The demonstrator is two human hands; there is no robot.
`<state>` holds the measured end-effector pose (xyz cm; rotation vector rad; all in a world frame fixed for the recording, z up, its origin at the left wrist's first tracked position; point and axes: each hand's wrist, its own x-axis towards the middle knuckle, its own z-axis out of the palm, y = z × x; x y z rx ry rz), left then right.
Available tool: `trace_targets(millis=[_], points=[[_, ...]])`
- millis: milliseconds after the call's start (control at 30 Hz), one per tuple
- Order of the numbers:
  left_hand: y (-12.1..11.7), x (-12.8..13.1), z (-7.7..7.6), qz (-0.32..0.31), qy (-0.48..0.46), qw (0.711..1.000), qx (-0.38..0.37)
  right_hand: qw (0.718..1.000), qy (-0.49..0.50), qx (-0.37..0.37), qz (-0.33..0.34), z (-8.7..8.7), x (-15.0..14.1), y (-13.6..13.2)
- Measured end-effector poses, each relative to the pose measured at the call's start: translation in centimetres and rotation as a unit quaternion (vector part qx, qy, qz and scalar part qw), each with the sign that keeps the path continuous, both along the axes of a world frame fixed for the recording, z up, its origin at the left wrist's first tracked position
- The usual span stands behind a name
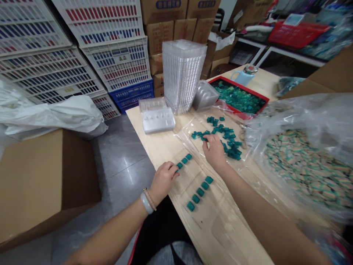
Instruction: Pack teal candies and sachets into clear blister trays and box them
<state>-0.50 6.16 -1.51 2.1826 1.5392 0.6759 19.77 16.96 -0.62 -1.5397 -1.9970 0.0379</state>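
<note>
Green pieces (200, 192) in two rows (195, 199) and a pile (234, 153)
Left hand (163, 179) bends its fingers at one row, right hand (216, 152) at the pile; pinching or not, I cannot tell.

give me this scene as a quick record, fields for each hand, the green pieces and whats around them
left hand: fingers at the far row
right hand: fingertips at the loose green pieces; grip unclear
far row: green pieces, partly hidden by the left hand
near row: five green pieces
tall stack: clear plastic, on the table
red tray: holds more green pieces
mug: light blue, beyond the red tray
</note>
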Motion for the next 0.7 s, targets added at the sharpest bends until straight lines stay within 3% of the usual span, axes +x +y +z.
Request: trace_targets(millis=[233,433,567,700], points=[[-0.3,0.4,0.5,0.021,-0.004,0.999,-0.026,0.986,0.162,-0.028,-0.015,2.1,0.0,-4.8],[-0.4,-0.9,1.4,0.032,-0.067,0.997,-0.025,0.969,0.19,-0.125,0.095,2.2,-4.1,-9.4],[-1.7,-3.2,1.5,0.062,-0.108,0.991,-0.046,0.958,0.113,-0.152,0.213,2.0,-6.5,-10.1],[-3.4,-3.7,0.0,0.044,-0.13,0.988,-0.068,0.928,-0.06,-0.176,0.322,2.4,-8.1,-9.4]])
